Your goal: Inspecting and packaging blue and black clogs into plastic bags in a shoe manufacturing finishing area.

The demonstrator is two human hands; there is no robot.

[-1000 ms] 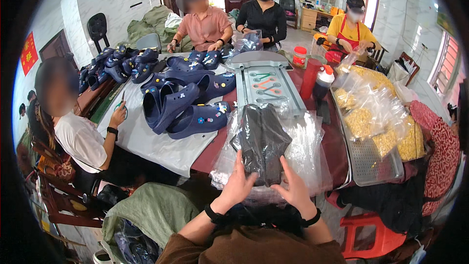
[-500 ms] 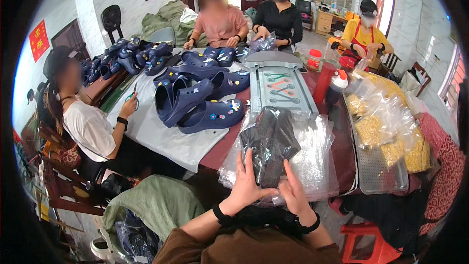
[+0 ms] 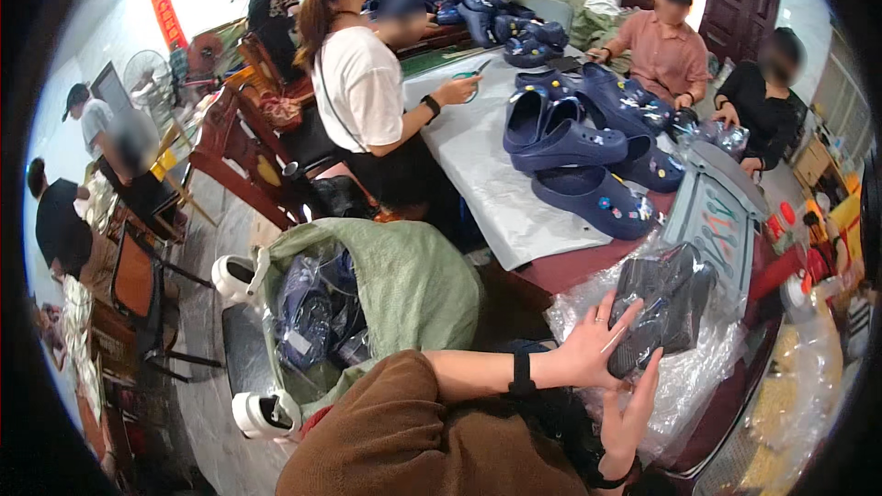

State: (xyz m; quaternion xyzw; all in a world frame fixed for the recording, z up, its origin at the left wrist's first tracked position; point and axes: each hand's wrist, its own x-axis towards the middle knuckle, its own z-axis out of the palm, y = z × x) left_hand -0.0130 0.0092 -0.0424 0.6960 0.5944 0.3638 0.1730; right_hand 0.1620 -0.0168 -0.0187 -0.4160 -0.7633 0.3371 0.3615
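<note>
A pair of dark shoes in a clear plastic bag (image 3: pixel 675 289) lies on a stack of clear bags (image 3: pixel 703 363) at the table's near edge. My left hand (image 3: pixel 588 344) rests against its near left side, fingers stretched out over the plastic. Thumb and fingers apart, my right hand (image 3: pixel 628 409) is at the near end of the bag, its fingertips by the lower corner. Neither hand is closed round it. Below and left of my arms stands a green woven sack (image 3: pixel 413 280), its mouth open, with bagged navy clogs (image 3: pixel 308 308) inside.
Beyond the bags sits a grey plastic device (image 3: pixel 707 211). Navy clogs with charms (image 3: pixel 593 202) pile on white sheeting (image 3: pixel 501 216). A co-worker at left holds scissors (image 3: pixel 478 71); others sit across. White shoes (image 3: pixel 266 413) flank the sack. Bags of yellow pieces (image 3: pixel 776 395) lie at right.
The view has swung left and down, bringing the sack and the room's left side into fuller sight. My hands stay at the bagged shoes, fingers still spread.
</note>
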